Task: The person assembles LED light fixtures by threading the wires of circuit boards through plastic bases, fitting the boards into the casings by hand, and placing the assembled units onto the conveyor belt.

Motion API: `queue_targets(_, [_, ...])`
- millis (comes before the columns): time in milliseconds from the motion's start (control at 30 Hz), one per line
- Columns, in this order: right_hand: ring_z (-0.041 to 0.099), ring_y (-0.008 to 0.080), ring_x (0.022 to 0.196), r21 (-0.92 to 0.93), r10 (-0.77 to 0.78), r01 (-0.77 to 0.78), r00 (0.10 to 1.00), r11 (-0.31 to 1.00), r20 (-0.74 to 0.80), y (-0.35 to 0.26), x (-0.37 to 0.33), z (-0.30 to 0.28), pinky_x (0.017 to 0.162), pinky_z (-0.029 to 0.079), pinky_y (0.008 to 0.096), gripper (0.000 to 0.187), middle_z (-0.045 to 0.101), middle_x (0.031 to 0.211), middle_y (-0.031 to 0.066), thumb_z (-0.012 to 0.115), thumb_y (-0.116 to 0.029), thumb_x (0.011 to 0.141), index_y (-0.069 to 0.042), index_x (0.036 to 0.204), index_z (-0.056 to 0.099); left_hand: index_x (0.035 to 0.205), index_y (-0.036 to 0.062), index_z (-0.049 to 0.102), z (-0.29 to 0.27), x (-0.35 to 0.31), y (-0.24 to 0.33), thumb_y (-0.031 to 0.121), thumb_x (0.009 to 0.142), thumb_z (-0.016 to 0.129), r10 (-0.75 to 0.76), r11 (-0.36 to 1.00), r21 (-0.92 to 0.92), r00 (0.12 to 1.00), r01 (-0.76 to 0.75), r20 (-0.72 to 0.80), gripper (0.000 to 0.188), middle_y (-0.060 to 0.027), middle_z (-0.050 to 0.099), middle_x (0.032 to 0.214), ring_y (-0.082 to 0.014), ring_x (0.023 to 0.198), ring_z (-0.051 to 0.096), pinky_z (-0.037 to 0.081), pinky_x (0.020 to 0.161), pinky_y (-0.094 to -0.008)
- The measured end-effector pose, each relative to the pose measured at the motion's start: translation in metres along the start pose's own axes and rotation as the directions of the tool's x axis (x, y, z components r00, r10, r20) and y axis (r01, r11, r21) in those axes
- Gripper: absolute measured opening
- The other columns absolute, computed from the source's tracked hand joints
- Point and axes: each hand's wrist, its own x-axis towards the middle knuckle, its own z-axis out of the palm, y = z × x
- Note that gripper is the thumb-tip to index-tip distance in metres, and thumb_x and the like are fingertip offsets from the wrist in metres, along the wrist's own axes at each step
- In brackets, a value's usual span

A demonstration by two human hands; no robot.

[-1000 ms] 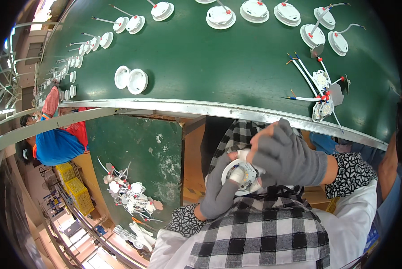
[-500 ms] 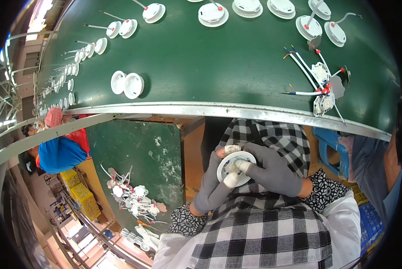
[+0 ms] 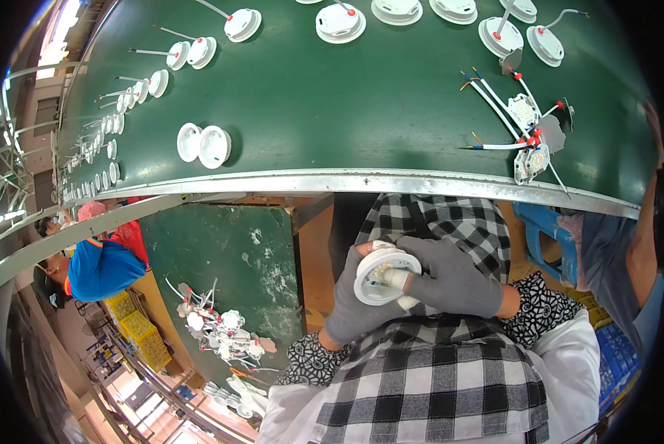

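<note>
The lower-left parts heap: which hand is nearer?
Left. The left hand is right of the heap, holding the white cup; the right hand is farther right, thumb inside the cup.

Bright light, pale sheen on the green worktop (image 3: 295,111), fisheye-curved edges, black corners

On the near side of the green worktable (image 3: 332,126), the gloved left hand (image 3: 353,309) and gloved right hand (image 3: 454,277) hold a white round lamp housing (image 3: 375,288). Two white cups (image 3: 214,147), wired LED boards (image 3: 524,110) and cabled lamps (image 3: 340,25) lie on the worktable.

Factory workshop: lined-up lamp housings (image 3: 341,27)
</note>
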Motion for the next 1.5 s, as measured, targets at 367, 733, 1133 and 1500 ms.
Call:
queue_targets(367, [0.067, 0.0207, 0.072, -0.081, 0.192, -0.188, 0.980, 0.979, 0.046, 0.010, 0.007, -0.004, 0.070, 0.052, 0.0321, 0.040, 0.069, 0.083, 0.0132, 0.060, -0.033, 0.081, -0.004, 0.108, 0.066, 0.129, 0.0024, 0.031, -0.005, 0.003, 0.003, 0.022, 0.060, 0.091, 0.131, 0.979, 0.150, 0.990, -0.137, 0.044, 0.093, -0.0131, 0.050, 0.120, -0.0188, 0.110, 0.056, 0.049, 0.093, -0.0319])
queue_targets(733, [0.068, 0.0249, 0.083, -0.088, 0.119, -0.118, 0.993, 0.989, 0.004, 0.032, 0.012, -0.001, 0.076, 0.051, 0.0335, 0.039, 0.068, 0.089, 0.0181, 0.061, -0.030, 0.079, -0.001, 0.104, 0.066, 0.128, 0.0033, 0.033, -0.002, 0.009, -0.005, 0.017, 0.061, 0.090, 0.049, 0.999, 0.022, 0.998, -0.050, 0.042, 0.090, -0.0094, 0.050, 0.118, -0.0164, 0.108, 0.055, 0.049, 0.093, -0.0308])
queue_targets(1133, [0.066, 0.0126, 0.075, -0.083, -0.103, 0.093, 0.988, 0.992, -0.117, 0.044, 0.025, -0.003, 0.069, 0.052, 0.0267, 0.036, 0.070, 0.090, 0.0091, 0.057, -0.023, 0.088, -0.002, 0.117, 0.062, 0.124, 0.0031, 0.034, -0.018, 0.036, 0.013, 0.022, 0.063, 0.089, 0.221, 0.891, 0.382, 0.969, -0.245, 0.107, 0.085, -0.0111, 0.056, 0.112, -0.0158, 0.103, 0.059, 0.051, 0.087, -0.0312])
queue_targets(1500, [0.055, 0.0059, 0.054, -0.049, -0.053, 0.037, 0.918, 0.998, -0.393, -0.028, 0.019, -0.060, 0.053, 0.044, 0.0219, 0.026, 0.056, 0.066, 0.0005, 0.059, -0.024, 0.091, -0.002, 0.106, 0.059, 0.109, 0.0031, 0.053, -0.081, 0.167, 0.101, 0.025, 0.062, 0.085, 0.591, 0.543, 0.761, 0.805, -0.355, -0.047, 0.061, -0.0118, 0.061, 0.104, -0.0229, 0.097, 0.062, 0.049, 0.081, -0.0339])
